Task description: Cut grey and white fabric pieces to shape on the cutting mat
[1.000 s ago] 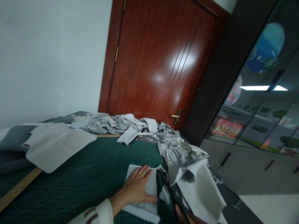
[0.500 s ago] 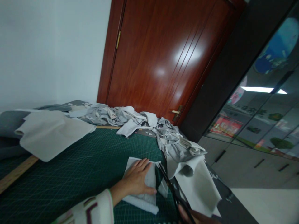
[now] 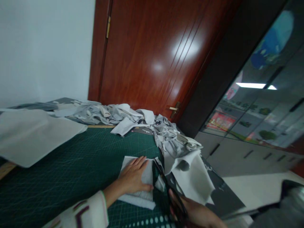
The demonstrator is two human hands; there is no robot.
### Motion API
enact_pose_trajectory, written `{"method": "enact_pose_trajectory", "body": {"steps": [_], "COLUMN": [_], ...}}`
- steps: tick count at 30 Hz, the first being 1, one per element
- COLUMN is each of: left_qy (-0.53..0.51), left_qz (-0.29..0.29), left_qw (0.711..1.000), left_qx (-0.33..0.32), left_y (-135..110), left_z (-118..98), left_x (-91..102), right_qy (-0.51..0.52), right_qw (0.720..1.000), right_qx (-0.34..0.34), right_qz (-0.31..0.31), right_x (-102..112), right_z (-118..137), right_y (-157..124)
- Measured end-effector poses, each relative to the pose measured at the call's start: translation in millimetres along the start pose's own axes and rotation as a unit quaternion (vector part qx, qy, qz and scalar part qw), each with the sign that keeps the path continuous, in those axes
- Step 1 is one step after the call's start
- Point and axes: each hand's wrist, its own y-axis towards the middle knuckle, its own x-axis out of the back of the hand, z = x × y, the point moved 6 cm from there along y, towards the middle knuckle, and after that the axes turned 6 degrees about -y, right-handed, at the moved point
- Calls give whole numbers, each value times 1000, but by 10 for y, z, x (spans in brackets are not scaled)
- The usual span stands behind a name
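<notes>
My left hand point(image 3: 136, 177) lies flat with spread fingers on a folded piece of light grey fabric point(image 3: 147, 202), pressing it against the green cutting mat point(image 3: 95, 164). In my right hand point(image 3: 187, 207) is a pair of black scissors point(image 3: 168, 186); the fingers are wrapped round its handles. The blade tips reach the fabric's upper right corner, where a narrow strip sticks out. Beside the blades lies a small cut-off scrap point(image 3: 160, 183). Part of the folded fabric is hidden under my left hand.
Crumpled grey and white fabric scraps point(image 3: 118, 112) line the table's back edge and right side. A white fabric sheet point(image 3: 35, 136) covers part of a wooden ruler point(image 3: 7, 169) at left. A curled white piece point(image 3: 193, 177) lies right of the scissors. Behind stand a brown door point(image 3: 147, 57) and cabinet.
The view has shifted a little to the right. My right hand and the scissors show more fully, and the blades look closer together at the fabric's corner. My left hand stays on the fabric.
</notes>
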Motion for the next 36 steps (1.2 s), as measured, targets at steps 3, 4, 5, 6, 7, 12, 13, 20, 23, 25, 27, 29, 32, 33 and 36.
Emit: {"method": "enact_pose_trajectory", "body": {"steps": [3,4,5,6,7,12,13,20,23,25,27,29,32,33,36], "left_qy": [14,15,16,19,25,56,54,41,43,52,58,56,57,60,62], "left_qz": [-19,-25,-29,-31,-30,-24,-27,-23,-18,-10,-9,-13,-13,-10,-4], "left_qw": [1000,1000,999,999,999,998,998,999,999,999,998,998,998,998,998], "left_qx": [-4,-8,-13,-16,-18,-19,-19,-11,-7,-5,-5,-5,-4,-2,0], "left_y": [48,71,95,118,137,173,173,146,133,131,138,149,162,162,151], "left_z": [32,43,53,63,72,98,98,52,41,46,56,65,70,69,61], "left_x": [0,-4,-9,-16,-24,-43,-38,-12,0,-6,-14,-21,-32,-35,-32], "right_qy": [1,6,13,16,18,4,-1,-23,-20,-12,-13,-24,-33,-29,-11], "right_qw": [1000,999,999,999,999,999,1000,999,999,1000,1000,1000,999,999,1000], "right_qx": [-29,-34,-38,-40,-41,-33,-29,-27,-21,-6,-1,-8,-8,-4,-5], "right_qz": [8,8,3,1,1,7,2,-27,-22,-19,-18,-16,-17,-19,-26], "right_x": [-151,-174,-181,-182,-181,-179,-179,-196,-198,-194,-187,-183,-178,-177,-175], "right_z": [168,224,271,306,329,328,327,332,295,285,276,266,262,262,250], "right_y": [-37,-39,-33,-19,4,156,176,161,160,168,179,188,197,199,203]}}
